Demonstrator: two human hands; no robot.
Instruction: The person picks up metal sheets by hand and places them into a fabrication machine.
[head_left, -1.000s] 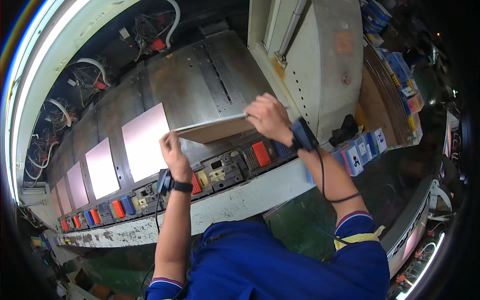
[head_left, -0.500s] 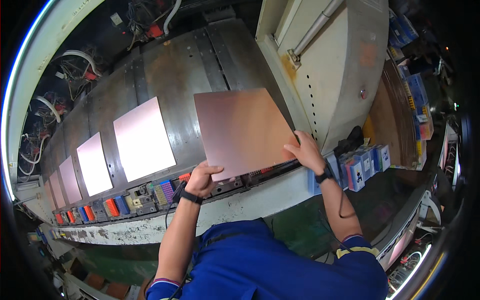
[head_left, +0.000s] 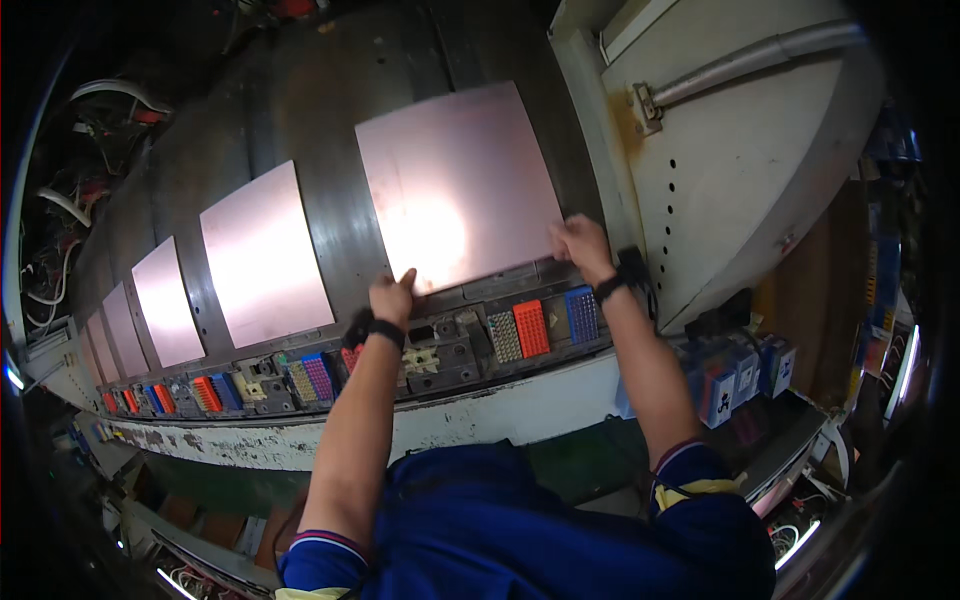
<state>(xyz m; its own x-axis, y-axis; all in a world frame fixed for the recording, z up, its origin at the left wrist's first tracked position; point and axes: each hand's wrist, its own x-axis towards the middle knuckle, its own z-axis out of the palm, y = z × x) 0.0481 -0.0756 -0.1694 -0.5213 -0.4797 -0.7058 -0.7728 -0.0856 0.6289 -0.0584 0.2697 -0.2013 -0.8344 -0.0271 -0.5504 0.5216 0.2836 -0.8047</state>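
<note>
A large copper-coloured sheet (head_left: 470, 170) with a bright glare is over the grey metal bed in front of me; I cannot tell if its whole underside touches the bed. Its near left corner is gripped by my left hand (head_left: 392, 298), thumb on top. My right hand (head_left: 582, 246) has its fingers closed at the near right corner. Both wrists wear black bands. To the left, another copper-coloured sheet (head_left: 265, 255) lies flat on the bed, then a smaller-looking one (head_left: 168, 305) and several more in a row beyond.
Along the bed's front edge sit perforated colour blocks, among them a red one (head_left: 532, 328) and a blue one (head_left: 582, 314). A pale machine wall (head_left: 720, 170) with a metal strut (head_left: 760, 68) rises at right. Plastic boxes (head_left: 735, 385) stand below it. Cables hang at far left.
Both hands have moved the sheet away from me, farther over the bed, uncovering coloured blocks at the front edge. The sheet looks flatter now. The head view has shifted.
</note>
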